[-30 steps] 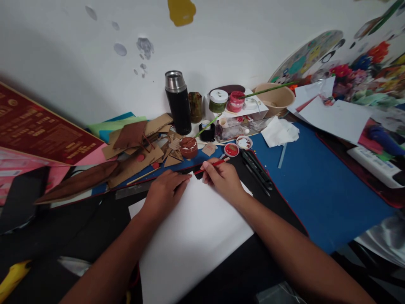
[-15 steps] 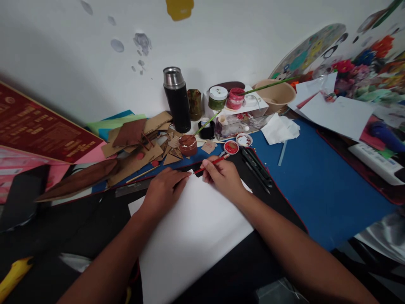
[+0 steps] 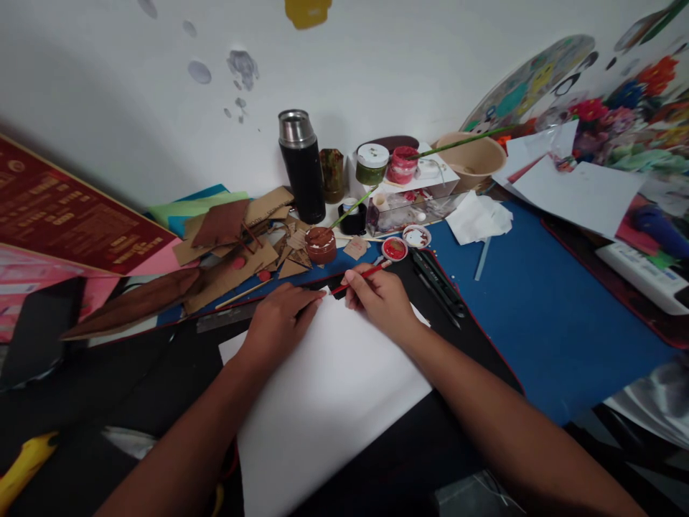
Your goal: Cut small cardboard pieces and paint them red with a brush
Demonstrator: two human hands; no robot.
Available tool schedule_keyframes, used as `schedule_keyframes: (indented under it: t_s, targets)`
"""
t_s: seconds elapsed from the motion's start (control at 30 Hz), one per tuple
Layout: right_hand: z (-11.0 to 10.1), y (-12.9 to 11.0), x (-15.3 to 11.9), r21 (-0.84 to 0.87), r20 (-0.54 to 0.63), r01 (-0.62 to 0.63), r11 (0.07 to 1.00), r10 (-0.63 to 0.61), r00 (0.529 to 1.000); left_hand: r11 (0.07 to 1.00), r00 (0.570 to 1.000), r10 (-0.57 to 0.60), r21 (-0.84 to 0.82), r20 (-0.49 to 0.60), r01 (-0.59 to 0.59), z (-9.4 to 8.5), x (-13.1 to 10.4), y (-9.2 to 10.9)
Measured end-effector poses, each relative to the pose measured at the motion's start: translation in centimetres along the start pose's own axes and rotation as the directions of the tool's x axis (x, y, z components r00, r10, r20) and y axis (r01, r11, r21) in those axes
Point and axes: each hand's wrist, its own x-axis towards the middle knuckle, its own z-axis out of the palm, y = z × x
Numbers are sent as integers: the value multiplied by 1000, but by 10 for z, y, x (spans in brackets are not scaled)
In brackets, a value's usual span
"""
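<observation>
A large sheet of white paper (image 3: 328,373) lies before me on a black mat (image 3: 134,366). My left hand (image 3: 285,316) rests on its upper left part, thumb and fingers closed together at a small tip of the paper's far edge. My right hand (image 3: 380,294) pinches a slim red pencil (image 3: 371,272), slanted up to the right, above that same edge. The pencil's lower end is close to the left fingertips; whether it touches the paper I cannot tell. Beyond the hands stand a jar of brown paint (image 3: 321,245) and a small lid of red paint (image 3: 395,248).
Cardboard scraps (image 3: 231,266) lie at the back left, with a black flask (image 3: 302,169) behind them. A dark green utility knife (image 3: 437,280) is right of the paper. Scissors (image 3: 129,441) lie at the left. Crumpled tissue (image 3: 479,217) sits on the blue table (image 3: 581,316).
The view has shifted very slightly. Both hands, the paper and the pencil keep almost the same positions.
</observation>
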Motion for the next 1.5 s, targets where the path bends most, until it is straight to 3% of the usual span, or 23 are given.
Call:
schedule_keyframes:
  t_s: [0.73, 1.5]
  targets:
    - [1, 0, -1, 33, 50, 10, 999, -12, 999, 1000, 1000, -2, 0, 6, 2, -1, 0, 0]
    - [0, -6, 0, -54, 70, 58, 997, -55, 996, 1000, 1000, -22, 17, 14, 22, -2, 1, 2]
